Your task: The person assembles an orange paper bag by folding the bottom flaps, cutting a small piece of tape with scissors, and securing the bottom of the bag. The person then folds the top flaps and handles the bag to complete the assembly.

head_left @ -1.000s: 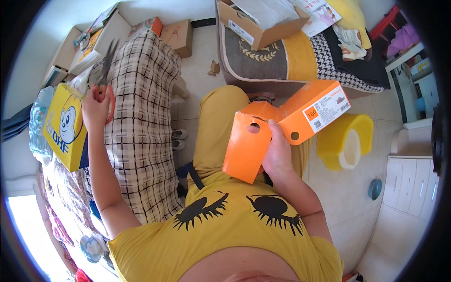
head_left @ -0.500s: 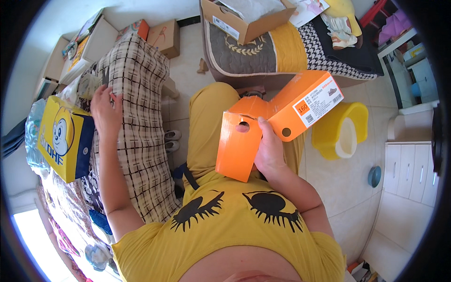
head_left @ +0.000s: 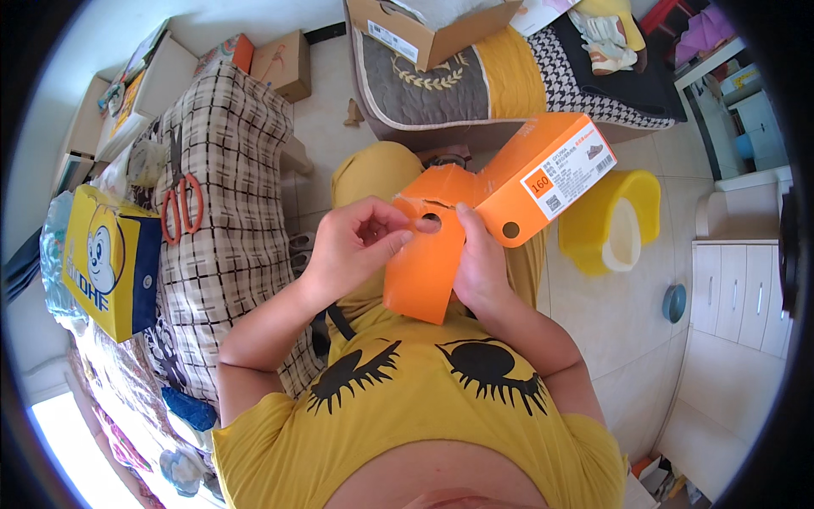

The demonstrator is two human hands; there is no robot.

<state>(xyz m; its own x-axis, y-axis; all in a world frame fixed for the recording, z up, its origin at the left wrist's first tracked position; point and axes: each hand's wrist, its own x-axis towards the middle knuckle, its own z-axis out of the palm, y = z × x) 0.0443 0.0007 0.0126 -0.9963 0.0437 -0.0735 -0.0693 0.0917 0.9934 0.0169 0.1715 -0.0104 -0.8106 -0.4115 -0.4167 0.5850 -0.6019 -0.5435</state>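
Pinching the orange shoebox (head_left: 500, 191) flap's torn edge, left hand (head_left: 356, 246) sits just left of the right hand (head_left: 479, 267), which clamps it; box runs up-right.

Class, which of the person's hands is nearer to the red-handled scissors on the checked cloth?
Left. The left hand is at the orange box, on the side facing the scissors; the right hand is beyond it.

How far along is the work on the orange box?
Done: the red-handled scissors lie set down on the checked cushion. In hand: the right hand steadies the orange box while the left hand pinches its flap at a round hole. Left: box isn't flattened yet.
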